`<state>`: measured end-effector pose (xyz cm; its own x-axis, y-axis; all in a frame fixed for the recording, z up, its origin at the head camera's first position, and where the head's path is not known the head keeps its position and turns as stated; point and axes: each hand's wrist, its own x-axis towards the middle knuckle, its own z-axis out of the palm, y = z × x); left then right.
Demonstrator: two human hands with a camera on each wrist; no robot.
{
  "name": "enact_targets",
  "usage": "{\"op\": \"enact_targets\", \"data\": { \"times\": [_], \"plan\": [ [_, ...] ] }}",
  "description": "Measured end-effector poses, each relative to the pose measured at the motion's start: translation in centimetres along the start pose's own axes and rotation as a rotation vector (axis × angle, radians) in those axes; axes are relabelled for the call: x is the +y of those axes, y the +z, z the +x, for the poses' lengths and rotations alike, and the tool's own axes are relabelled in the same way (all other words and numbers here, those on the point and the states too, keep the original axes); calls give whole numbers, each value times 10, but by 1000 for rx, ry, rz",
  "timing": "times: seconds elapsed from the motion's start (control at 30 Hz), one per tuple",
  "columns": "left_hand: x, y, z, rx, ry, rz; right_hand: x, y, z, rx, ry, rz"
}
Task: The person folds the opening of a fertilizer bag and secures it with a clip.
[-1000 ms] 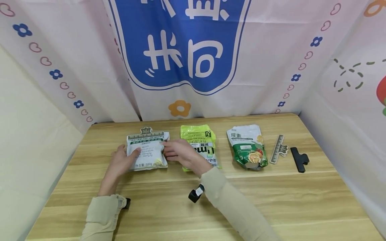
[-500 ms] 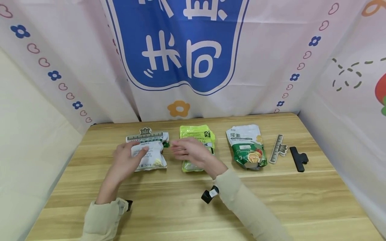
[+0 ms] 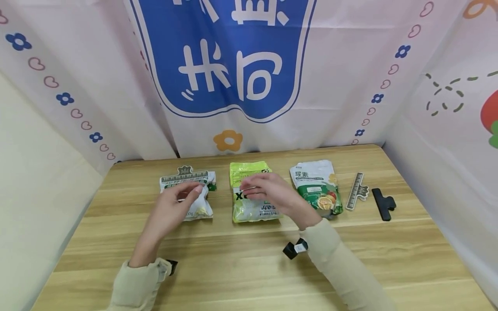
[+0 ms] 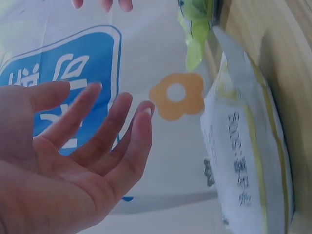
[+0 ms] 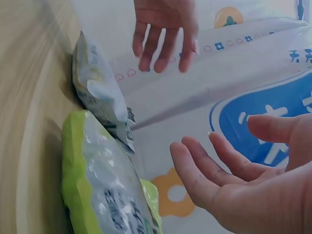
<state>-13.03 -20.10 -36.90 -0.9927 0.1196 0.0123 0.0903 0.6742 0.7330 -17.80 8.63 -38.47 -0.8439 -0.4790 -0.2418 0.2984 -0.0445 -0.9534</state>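
Observation:
My left hand (image 3: 171, 211) hovers over the white bag (image 3: 200, 207) at the left, fingers loosely bent and holding nothing. In the left wrist view a gap shows between that hand (image 4: 92, 151) and the bag (image 4: 239, 146). A clip with a piano-key pattern (image 3: 184, 175) sits along the bag's top edge. Above the lime-green bag (image 3: 253, 211) in the middle is my right hand (image 3: 278, 194), relaxed and holding nothing. The right wrist view shows this hand (image 5: 234, 170) apart from the green bag (image 5: 107, 180). Part of each bag is hidden behind a hand.
A white and green pouch (image 3: 315, 183) with fruit pictures lies at the right. Beside it are a second piano-key clip (image 3: 355, 192) and a black clip (image 3: 384, 204). The wooden table (image 3: 233, 268) meets a printed curtain (image 3: 330, 108) at the back.
My left hand has let go of the white bag and lifted off it. The right hand has left that bag's right edge and moved right, over the green bag.

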Motion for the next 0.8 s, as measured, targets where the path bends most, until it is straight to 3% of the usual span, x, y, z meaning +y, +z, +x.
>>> {"op": "enact_targets", "data": {
  "times": [0.23, 0.37, 0.6, 0.8],
  "plan": [
    [-2, 17, 16, -128, -85, -182, 1, -26, -11, 43, -37, 0],
    [-5, 32, 26, -170, -109, -224, 1, -37, -17, 84, -50, 26],
    [-3, 59, 39, -168, -172, -210, 2, -53, -21, 180, -17, 53],
    [0, 75, 48, -155, -236, -242, 10, -62, -17, 217, 32, 58]
  ]
}}
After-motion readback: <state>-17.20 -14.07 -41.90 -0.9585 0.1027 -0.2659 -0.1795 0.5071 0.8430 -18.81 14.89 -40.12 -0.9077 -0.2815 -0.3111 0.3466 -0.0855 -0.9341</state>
